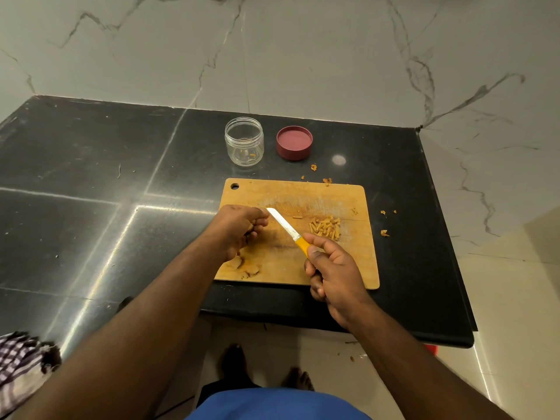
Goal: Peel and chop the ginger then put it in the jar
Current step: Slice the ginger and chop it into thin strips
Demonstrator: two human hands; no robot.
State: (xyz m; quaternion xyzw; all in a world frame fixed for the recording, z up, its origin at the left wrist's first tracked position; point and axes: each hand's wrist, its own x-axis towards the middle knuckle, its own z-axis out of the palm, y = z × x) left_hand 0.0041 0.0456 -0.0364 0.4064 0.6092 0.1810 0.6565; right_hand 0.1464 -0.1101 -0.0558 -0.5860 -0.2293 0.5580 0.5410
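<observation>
Black polished stone forms the countertop (pixel 91 177), which is set into a corner of pale, grey-veined marble walls (pixel 303 50). Pale floor tiles are seen below its front edge, where two bare feet stand. A checked cloth (pixel 21 362) lies at the lower left edge of the view.

A wooden cutting board (pixel 318 195) is laid on the counter near its front edge, with a hanging hole at its far left corner. Behind the board, a clear jar (pixel 244 140) stands open and upright, a few orange scraps being visible at its bottom. Just to its right, apart from it, a maroon lid (pixel 294 142) is rested upside down. Peel scraps (pixel 385 233) are scattered on the stone to the right of and behind the board.

On the right half of the board, a small heap of chopped ginger (pixel 325 227) is gathered. Unchopped ginger pieces (pixel 242 266) lie at the board's near left corner, partly hidden under the left wrist.

The left hand (pixel 235 228) is held over the left part of the board with fingers curled; whether a piece is pinched inside cannot be told. The yellow handle of a knife (pixel 288 228) is grasped by the right hand (pixel 333 271), its white blade angled up-left, the tip close to the left fingertips. The chopped heap lies just beyond the right hand.
</observation>
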